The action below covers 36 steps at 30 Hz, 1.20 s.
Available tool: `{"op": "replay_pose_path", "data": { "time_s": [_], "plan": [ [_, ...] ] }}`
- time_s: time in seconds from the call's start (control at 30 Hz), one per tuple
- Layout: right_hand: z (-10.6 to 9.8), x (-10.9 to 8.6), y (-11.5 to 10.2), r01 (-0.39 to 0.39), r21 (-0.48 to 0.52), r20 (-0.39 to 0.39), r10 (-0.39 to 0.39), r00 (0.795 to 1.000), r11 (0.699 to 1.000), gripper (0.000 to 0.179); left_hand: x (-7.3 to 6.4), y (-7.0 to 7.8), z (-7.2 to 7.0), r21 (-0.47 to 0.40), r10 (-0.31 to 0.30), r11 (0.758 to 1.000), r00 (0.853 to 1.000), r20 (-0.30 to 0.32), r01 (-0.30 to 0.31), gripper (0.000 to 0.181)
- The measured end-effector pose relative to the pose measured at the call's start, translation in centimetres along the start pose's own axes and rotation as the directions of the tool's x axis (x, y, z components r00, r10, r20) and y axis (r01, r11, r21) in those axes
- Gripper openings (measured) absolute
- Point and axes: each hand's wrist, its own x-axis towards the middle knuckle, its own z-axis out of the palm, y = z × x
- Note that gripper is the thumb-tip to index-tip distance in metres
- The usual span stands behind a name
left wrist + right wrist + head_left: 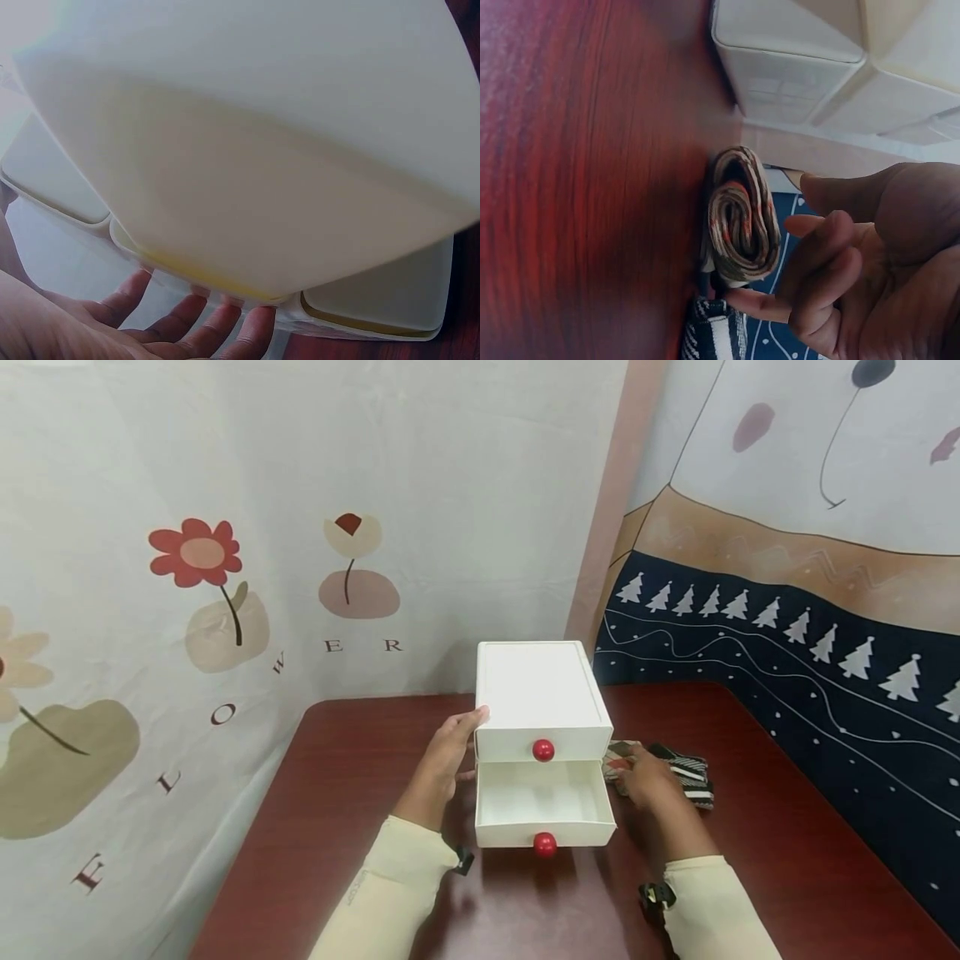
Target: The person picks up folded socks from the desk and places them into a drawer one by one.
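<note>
A white two-drawer box (pixel 542 685) with round red knobs stands on the table. Its lower drawer (pixel 545 793) is pulled out towards me; the upper drawer (pixel 510 746) is pushed in. My left hand (pixel 444 760) rests against the box's left side, thumb at the top front corner. In the left wrist view its extended fingers (pixel 225 322) touch the side. To the right of the box, my right hand (pixel 651 778) reaches to a rolled plaid cloth (pixel 742 217), one fingertip at its lower end. The thumb (pixel 855 199) stands apart from the roll.
A black-and-white striped cloth (pixel 692 777) lies just right of the plaid roll. The dark red wooden table (pixel 360 777) ends at the back against a flower-printed curtain (pixel 450 485). A navy, tree-printed curtain (pixel 825 693) hangs along the right side.
</note>
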Motion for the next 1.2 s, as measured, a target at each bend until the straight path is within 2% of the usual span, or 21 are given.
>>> {"op": "replay_pose_path", "data": {
  "time_s": [0.37, 0.53, 1.0, 1.2],
  "plan": [
    [0.8, 1.6, -0.1, -0.106, 0.108, 0.067, 0.099, 0.993, 0.989, 0.060, 0.3, -0.2, 0.0, -0.008, 0.001, 1.000, 1.000, 0.000, -0.001, 0.077],
    [0.7, 1.9, -0.2, -0.122, 0.141, 0.078, 0.112, 0.991, 0.982, 0.065, 0.3, -0.2, 0.0, 0.000, -0.001, 1.000, 1.000, -0.004, 0.001, 0.076],
    [1.8, 3.0, 0.7, -0.112, 0.211, 0.083, 0.096, 0.992, 0.971, 0.063, 0.4, -0.5, 0.0, 0.003, 0.016, 1.000, 1.000, -0.006, -0.016, 0.077],
    [1.8, 3.3, 1.1, -0.049, 0.154, 0.010, 0.048, 0.999, 0.987, 0.059, 0.4, -0.4, 0.0, -0.003, 0.015, 1.000, 1.000, -0.007, -0.015, 0.077]
  ]
}}
